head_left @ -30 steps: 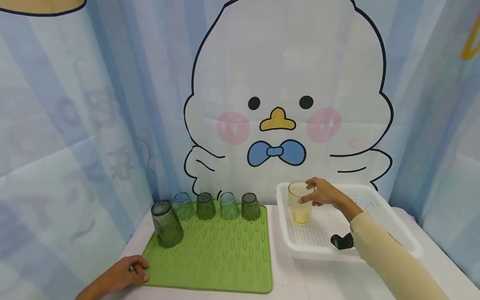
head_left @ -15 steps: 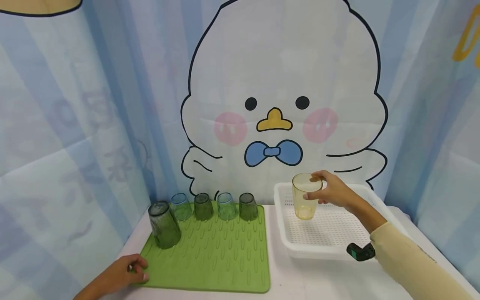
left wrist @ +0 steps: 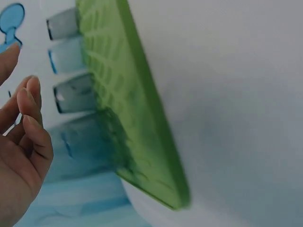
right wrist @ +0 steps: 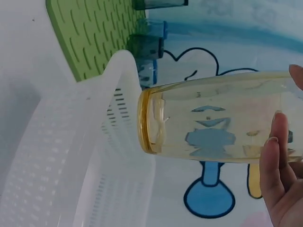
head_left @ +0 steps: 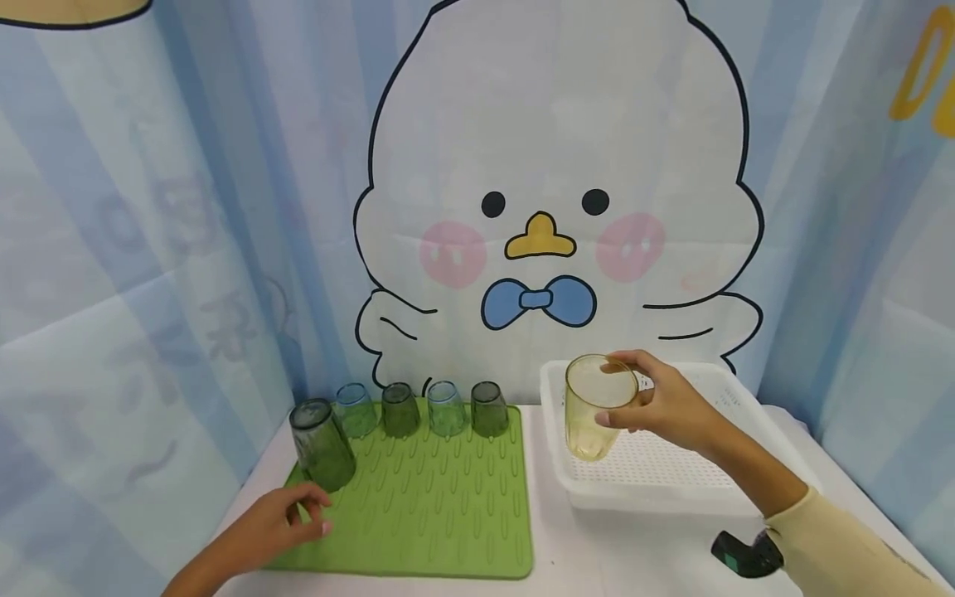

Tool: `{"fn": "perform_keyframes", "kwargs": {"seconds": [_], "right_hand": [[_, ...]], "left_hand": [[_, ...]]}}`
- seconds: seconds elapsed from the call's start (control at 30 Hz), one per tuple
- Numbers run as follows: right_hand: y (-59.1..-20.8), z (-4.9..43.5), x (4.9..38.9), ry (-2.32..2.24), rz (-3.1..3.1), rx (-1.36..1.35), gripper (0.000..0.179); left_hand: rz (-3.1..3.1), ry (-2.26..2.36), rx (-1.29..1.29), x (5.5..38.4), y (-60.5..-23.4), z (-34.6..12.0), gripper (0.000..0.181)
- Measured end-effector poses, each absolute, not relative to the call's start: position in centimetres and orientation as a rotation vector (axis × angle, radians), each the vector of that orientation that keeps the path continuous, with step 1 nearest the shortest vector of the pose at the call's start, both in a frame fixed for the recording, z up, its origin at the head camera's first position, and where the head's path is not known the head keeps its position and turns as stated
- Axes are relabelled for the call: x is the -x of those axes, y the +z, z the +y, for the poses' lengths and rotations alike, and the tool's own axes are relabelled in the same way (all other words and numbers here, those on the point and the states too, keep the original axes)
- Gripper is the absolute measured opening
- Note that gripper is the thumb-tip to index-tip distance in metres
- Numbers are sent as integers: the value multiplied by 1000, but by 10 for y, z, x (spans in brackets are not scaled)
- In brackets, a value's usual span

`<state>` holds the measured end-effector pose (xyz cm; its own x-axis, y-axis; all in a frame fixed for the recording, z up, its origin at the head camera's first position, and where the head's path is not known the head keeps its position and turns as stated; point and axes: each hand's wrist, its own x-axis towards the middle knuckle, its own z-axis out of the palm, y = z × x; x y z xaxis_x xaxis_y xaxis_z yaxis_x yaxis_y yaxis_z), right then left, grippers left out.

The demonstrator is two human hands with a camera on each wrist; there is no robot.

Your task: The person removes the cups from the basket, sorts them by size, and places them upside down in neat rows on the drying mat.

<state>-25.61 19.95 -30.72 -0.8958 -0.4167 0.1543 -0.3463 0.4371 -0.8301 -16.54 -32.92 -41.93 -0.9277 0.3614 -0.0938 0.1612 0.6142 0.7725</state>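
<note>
My right hand (head_left: pixel 675 406) pinches a clear yellow drinking glass (head_left: pixel 589 427) near its rim. The glass is raised, rim up and slightly tilted, over the left part of a white plastic basket (head_left: pixel 634 497); its thick base (right wrist: pixel 146 120) shows in the right wrist view. My left hand (head_left: pixel 272 526) hovers over the front left of a green drying mat (head_left: pixel 440 514), fingers loosely bent and holding nothing. Nearest to it on the mat stands a tall dark-green glass (head_left: pixel 324 452), narrower end up.
Several short glasses line the mat's back edge, including a grey-green tumbler (head_left: pixel 489 410) and a blue-rimmed tumbler (head_left: pixel 446 410). A patterned curtain (head_left: pixel 462 348) hangs behind the white table (head_left: pixel 589 555). A dark device (head_left: pixel 746 554) sits at my right wrist.
My right hand lifts the yellow glass out of the basket's inside, then brings it left and nearer to me. My left hand leaves the mat's left edge, moving right and up.
</note>
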Motion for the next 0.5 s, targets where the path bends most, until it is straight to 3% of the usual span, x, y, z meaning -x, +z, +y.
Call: {"fn": "perform_keyframes", "kwargs": {"seconds": [0.5], "right_hand": [[-305,158,190,-1616,2267,930,78]], "left_hand": [[2700,1319,-615,147,-373,-245,30]]}}
